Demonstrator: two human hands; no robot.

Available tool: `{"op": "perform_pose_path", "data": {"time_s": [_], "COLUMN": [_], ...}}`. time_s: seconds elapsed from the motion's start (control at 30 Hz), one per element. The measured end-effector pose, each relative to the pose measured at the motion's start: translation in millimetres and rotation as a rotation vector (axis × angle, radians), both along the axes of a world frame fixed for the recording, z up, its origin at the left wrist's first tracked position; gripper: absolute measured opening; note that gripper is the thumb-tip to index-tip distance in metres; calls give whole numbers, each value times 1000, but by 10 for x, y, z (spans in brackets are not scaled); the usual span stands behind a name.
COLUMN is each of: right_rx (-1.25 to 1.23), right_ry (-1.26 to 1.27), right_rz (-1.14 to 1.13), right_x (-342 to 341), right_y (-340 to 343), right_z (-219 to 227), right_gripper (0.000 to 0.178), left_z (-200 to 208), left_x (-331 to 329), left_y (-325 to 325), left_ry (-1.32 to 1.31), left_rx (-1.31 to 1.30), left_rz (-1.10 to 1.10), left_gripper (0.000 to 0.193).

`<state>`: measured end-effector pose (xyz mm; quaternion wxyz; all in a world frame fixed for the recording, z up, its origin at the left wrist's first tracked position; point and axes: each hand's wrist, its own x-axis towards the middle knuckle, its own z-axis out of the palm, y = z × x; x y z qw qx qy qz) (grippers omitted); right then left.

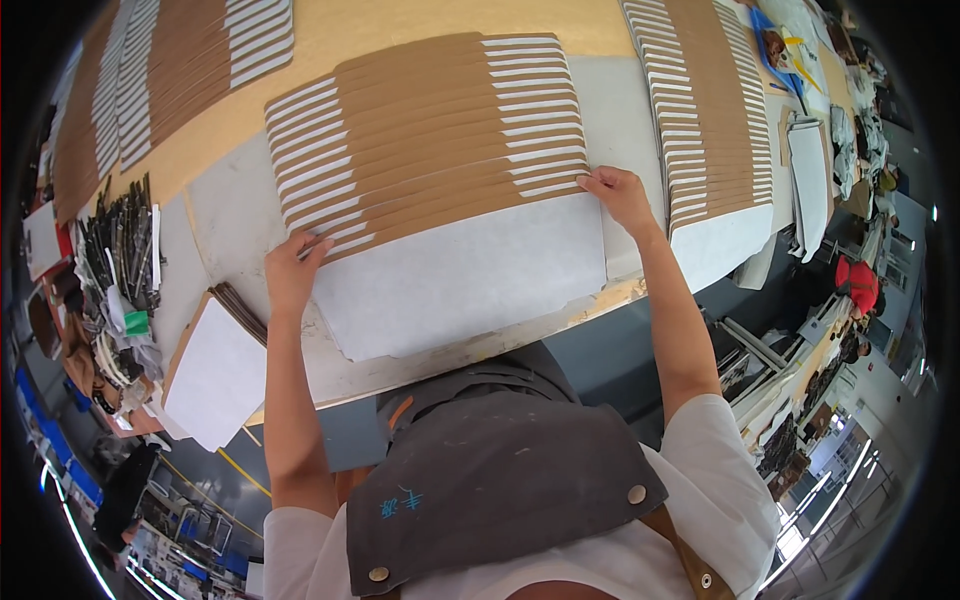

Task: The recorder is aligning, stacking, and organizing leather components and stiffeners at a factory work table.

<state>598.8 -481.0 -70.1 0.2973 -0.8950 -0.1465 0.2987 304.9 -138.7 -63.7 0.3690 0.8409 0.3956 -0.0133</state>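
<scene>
In front of me a row of overlapping brown sheets [420, 150] with white end strips lies fanned in steps on the table. The nearest one shows a broad white panel [460, 280] reaching close to the table's front edge. My left hand [292, 272] is closed at the left edge of the near sheets, thumb and fingers pinching the corner by the white strip. At the right edge, my right hand [622, 197] pinches the corner of a near sheet between thumb and forefinger. Its other fingers are curled in.
Similar fanned sheets lie to the right [710, 120] and far left [180, 70]. A small stack of white-faced pieces [215, 370] rests at the near left corner, beside a bundle of dark strips [118, 240]. A blue tray [775, 50] sits at the far right.
</scene>
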Motion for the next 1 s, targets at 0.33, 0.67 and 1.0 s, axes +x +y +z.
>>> {"op": "perform_pose_path", "data": {"time_s": [0.33, 0.67, 1.0], "right_rx": [-49, 149, 75], "right_ry": [-90, -650, -454], "right_rz": [36, 355, 614], "right_x": [-44, -220, -88], "right_y": [56, 496, 745], "right_z": [8, 108, 189], "right_gripper": [26, 23, 26], "left_z": [-58, -33, -130], "left_x": [1, 366, 647], "left_y": [27, -115, -171], "left_ry": [-16, -235, -287], "left_rx": [-10, 303, 128], "left_rz": [15, -236, -409], "left_gripper": [28, 26, 11]}}
